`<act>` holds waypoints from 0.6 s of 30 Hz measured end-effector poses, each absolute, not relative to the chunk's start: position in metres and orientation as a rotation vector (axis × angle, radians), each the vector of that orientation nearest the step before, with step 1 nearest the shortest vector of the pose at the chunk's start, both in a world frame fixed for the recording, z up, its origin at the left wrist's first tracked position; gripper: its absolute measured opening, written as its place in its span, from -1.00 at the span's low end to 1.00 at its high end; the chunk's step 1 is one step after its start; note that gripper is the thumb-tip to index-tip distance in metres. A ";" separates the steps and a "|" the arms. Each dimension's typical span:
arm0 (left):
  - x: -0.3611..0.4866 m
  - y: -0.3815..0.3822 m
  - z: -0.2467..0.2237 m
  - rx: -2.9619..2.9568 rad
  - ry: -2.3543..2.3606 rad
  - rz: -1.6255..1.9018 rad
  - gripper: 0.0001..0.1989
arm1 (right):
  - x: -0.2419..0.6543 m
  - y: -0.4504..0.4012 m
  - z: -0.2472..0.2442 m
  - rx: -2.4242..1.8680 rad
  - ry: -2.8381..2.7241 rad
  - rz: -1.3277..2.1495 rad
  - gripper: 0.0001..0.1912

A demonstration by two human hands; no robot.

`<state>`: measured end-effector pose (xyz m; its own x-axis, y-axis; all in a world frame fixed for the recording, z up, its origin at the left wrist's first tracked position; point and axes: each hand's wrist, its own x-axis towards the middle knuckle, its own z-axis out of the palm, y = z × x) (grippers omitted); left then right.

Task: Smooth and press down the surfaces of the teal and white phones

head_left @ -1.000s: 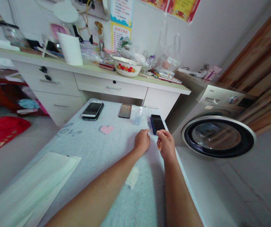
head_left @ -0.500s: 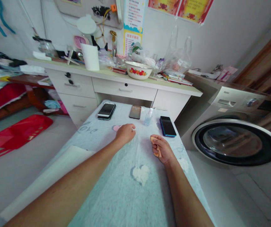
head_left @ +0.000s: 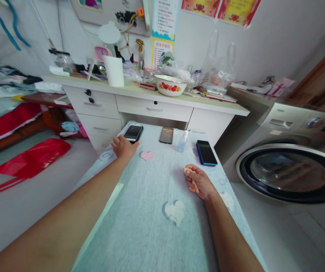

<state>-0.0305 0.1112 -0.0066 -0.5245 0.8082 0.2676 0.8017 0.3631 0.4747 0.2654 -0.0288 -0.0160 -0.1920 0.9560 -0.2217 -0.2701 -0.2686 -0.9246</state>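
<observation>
My left hand is at the near edge of a dark-screened phone at the table's far left, its fingers apart and nothing visible in them. Over the right half of the table, my right hand is closed around a crumpled orange cloth. A phone case lies near the far edge. Beside it stands a clear spray bottle. Another phone with a blue edge lies beyond my right hand.
The table has a pale cloth with heart prints. Behind it is a white desk with a floral bowl and a white roll. A washing machine stands on the right; a red bag lies on the floor.
My left hand has moved left from the table's middle to the phone, and its fingers have spread. My right hand keeps its hold on the cloth. The view has shifted slightly.
</observation>
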 end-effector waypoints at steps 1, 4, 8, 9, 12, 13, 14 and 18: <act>-0.030 0.114 -0.005 1.486 2.587 0.869 -0.21 | 0.266 -0.029 -0.017 -1.080 -0.964 1.634 -0.67; -0.030 0.120 -0.003 1.396 2.589 0.847 -0.19 | 0.268 -0.029 -0.019 -1.087 -0.962 1.621 -0.62; -0.032 0.129 -0.006 1.333 2.582 0.821 -0.17 | 0.269 -0.028 -0.021 -1.092 -0.960 1.632 -0.56; -0.033 0.131 -0.007 1.331 2.583 0.816 -0.17 | 0.269 -0.028 -0.021 -1.088 -0.956 1.631 -0.55; -0.036 0.135 -0.009 1.312 2.586 0.815 -0.17 | 0.268 -0.028 -0.020 -1.089 -0.955 1.626 -0.54; -0.036 0.136 -0.009 1.311 2.579 0.811 -0.17 | 0.268 -0.029 -0.019 -1.096 -0.962 1.628 -0.55; -0.037 0.136 -0.009 1.315 2.569 0.812 -0.18 | 0.267 -0.029 -0.018 -1.105 -0.971 1.629 -0.56; -0.037 0.135 -0.005 1.342 2.542 0.842 -0.24 | 0.267 -0.030 -0.015 -1.121 -0.994 1.633 -0.62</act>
